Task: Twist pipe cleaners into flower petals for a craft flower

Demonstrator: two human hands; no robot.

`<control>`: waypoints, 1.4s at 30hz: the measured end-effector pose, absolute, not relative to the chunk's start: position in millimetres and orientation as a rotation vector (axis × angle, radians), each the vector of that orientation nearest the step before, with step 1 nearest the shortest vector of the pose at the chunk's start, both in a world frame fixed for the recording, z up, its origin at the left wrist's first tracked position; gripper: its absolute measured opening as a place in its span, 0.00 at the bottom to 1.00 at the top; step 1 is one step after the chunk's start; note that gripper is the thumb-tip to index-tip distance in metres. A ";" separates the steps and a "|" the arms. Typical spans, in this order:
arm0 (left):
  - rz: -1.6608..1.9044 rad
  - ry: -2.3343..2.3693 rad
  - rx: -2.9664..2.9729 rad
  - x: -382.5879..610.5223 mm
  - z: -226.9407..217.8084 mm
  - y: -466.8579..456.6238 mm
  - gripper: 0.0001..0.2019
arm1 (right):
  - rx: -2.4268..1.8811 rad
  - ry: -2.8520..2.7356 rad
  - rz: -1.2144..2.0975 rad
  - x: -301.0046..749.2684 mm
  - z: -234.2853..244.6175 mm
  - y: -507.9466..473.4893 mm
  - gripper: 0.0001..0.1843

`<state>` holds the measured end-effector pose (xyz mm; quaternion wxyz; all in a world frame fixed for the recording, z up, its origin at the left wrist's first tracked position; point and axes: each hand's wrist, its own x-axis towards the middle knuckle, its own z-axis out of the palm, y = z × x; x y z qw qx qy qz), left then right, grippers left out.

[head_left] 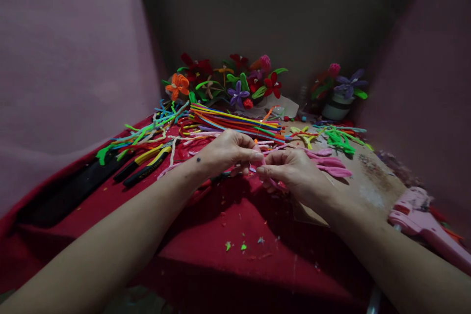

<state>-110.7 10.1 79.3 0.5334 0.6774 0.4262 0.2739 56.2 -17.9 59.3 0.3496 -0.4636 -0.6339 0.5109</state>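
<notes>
Both hands meet over the middle of the red-covered table, their fingertips almost touching. My left hand (235,150) pinches a pink pipe cleaner (263,161) between thumb and fingers. From the other side my right hand (290,169) is closed on the same pink piece, most of which the fingers hide. Just right of my right hand lie several pink pipe cleaner petals (331,164). Behind the hands is a bundle of straight pipe cleaners (235,121) in red, yellow, blue and purple.
Pliers (150,164) with yellow and black handles lie at the left, near loose coloured pipe cleaners (147,135). A pink glue gun (423,218) rests at the right, beside a brown board (375,181). Pipe cleaner flowers (237,94) and a potted one (338,105) stand at the back.
</notes>
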 end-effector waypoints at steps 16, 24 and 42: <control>0.727 1.106 1.619 -103.4 87.1 -0.2 0.12 | -1.099 -1.544 1.559 51.2 58.4 -22.7 0.10; 0.897 1.127 1.758 -101.7 78.7 1.7 0.15 | -1.002 -1.407 1.570 53.6 55.2 -19.2 0.10; 0.859 1.130 2.165 -103.9 71.2 4.2 0.10 | -1.006 -1.190 1.289 55.1 52.8 -11.3 0.09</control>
